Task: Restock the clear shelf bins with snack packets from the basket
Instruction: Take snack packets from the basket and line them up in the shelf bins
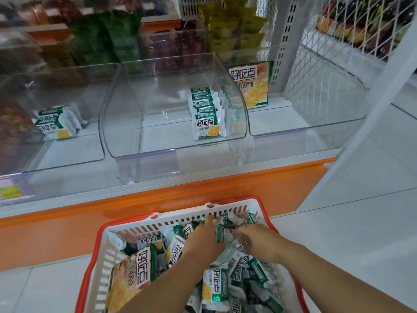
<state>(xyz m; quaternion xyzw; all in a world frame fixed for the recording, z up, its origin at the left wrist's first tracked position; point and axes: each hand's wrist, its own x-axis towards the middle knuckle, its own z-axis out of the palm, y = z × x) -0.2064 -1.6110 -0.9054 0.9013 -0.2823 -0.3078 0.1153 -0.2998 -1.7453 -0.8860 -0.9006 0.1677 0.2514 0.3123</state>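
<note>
- Near the bottom, in front of the orange shelf (180, 199), a white basket (158, 216) with an orange rim holds a heap of green-and-white snack packets (214, 288).
- Both hands are at the far right of the heap. The left hand (203, 238) has its fingers dug down among the packets, and I cannot tell whether they grasp one. The right hand (255, 242) has its fingers curled round one of the snack packets.
- Farther off, the clear middle bin (126, 114) has stacked packets (206, 114) along its right side.
- The left bin (67, 150) holds a few packets (56, 123), and a box (250, 84) stands in the right bin (316, 109).
</note>
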